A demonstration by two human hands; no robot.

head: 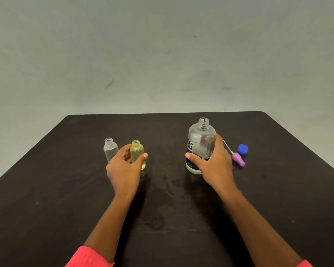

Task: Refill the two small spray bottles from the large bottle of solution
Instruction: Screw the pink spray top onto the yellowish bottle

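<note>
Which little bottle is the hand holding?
The small yellow-tinted plastic bottle, gripped by the left hand; the small clear plastic bottle beside it is not held.

Small bottles point(137, 151) stand left (large bottle point(201, 139) right).

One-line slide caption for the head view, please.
Left hand holds the uncapped yellow bottle; right hand grips the open large bottle on the black table.

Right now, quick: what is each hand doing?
Left hand: closed, gripping the small yellow bottle.
Right hand: closed, gripping the large bottle.
</note>
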